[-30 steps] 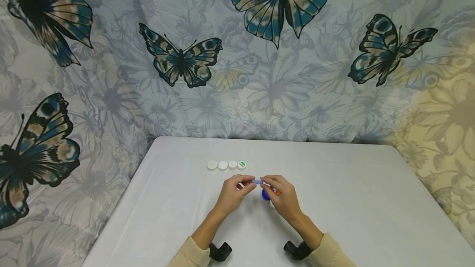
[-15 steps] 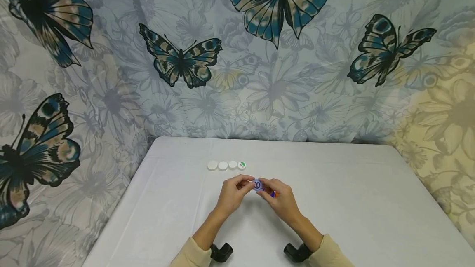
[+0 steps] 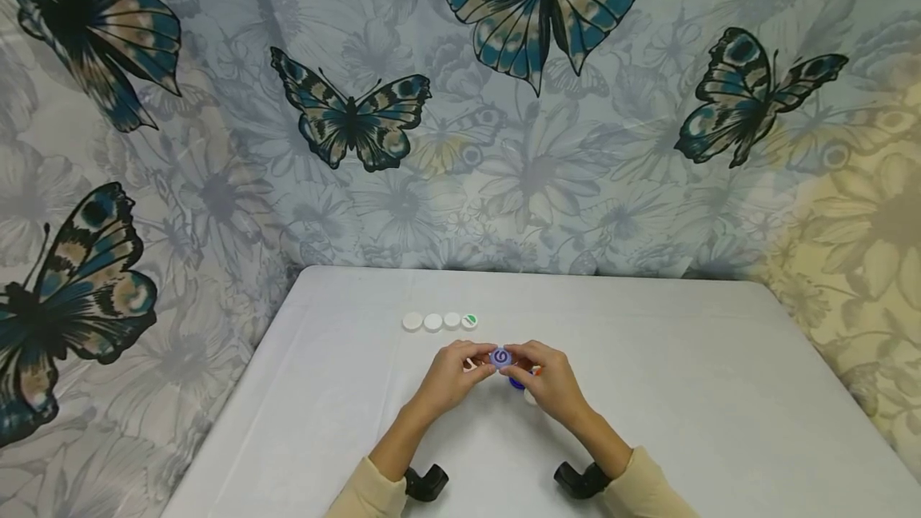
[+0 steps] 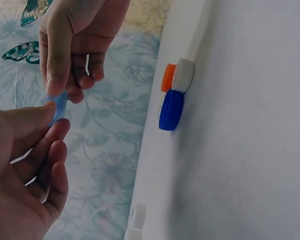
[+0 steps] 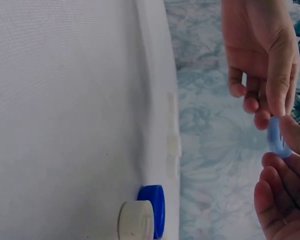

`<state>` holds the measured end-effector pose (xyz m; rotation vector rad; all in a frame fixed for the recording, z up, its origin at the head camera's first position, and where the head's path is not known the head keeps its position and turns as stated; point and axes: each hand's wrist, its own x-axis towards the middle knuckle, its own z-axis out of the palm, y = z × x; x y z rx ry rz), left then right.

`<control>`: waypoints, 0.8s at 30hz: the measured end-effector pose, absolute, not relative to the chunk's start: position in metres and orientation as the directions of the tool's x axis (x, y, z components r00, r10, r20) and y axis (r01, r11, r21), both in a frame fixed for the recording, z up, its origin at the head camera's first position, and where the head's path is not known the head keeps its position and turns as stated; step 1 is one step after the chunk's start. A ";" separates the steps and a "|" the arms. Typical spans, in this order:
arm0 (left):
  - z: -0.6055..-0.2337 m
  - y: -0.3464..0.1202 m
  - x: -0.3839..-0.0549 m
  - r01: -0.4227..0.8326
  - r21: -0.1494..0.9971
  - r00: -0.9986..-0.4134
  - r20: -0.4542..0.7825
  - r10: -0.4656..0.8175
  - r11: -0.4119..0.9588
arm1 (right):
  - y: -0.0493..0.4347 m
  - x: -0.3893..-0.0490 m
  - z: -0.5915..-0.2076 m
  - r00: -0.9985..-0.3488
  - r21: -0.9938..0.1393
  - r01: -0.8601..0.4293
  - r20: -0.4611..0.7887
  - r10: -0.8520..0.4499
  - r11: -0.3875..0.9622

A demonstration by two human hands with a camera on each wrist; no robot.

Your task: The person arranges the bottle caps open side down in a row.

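Observation:
A light purple-blue bottle cap [image 3: 500,356] with a dark swirl on its face is held above the table between both hands. My left hand [image 3: 449,374] pinches its left edge between thumb and fingers. From the other side, my right hand [image 3: 552,382] pinches the right edge. Both wrist views show the thumbs and fingertips on the cap's rim. Below the right hand lie a dark blue cap [image 4: 171,111], an orange cap [image 4: 168,77] and a white cap [image 4: 184,76], close together and partly hidden by that hand in the head view.
Farther back on the white table [image 3: 647,342] stands a row of white caps [image 3: 432,323]; the rightmost cap [image 3: 469,321] bears a green mark. Black wrist devices [image 3: 427,484] sit at both wrists. A butterfly-print cloth [image 3: 352,214] hangs behind the table.
The purple-blue cap was seen edge-on a second ago; it has been turned so its swirled face shows to the head camera. Both hands stay in nearly the same place.

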<state>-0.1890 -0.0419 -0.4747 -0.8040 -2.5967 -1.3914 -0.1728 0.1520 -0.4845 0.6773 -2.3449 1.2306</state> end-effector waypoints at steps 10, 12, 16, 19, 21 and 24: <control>-0.480 -0.042 -0.191 0.448 0.770 -0.881 0.294 0.371 0.453 | 0.155 -0.179 -0.475 -0.863 -0.699 -0.506 0.410 -0.295 0.505; -0.481 -0.043 -0.191 0.450 0.770 -0.880 0.296 0.372 0.453 | 0.155 -0.178 -0.476 -0.863 -0.699 -0.506 0.410 -0.296 0.505; -0.482 -0.044 -0.192 0.463 0.759 -0.876 0.311 0.369 0.459 | 0.154 -0.179 -0.478 -0.863 -0.699 -0.505 0.420 -0.281 0.507; -0.481 -0.044 -0.193 0.474 0.743 -0.870 0.313 0.381 0.473 | 0.154 -0.180 -0.478 -0.866 -0.695 -0.500 0.416 -0.278 0.517; -0.481 -0.043 -0.195 0.481 0.727 -0.866 0.306 0.396 0.491 | 0.155 -0.181 -0.477 -0.867 -0.689 -0.497 0.409 -0.283 0.528; -0.480 -0.042 -0.198 0.483 0.708 -0.864 0.292 0.410 0.515 | 0.156 -0.183 -0.475 -0.870 -0.671 -0.493 0.395 -0.296 0.554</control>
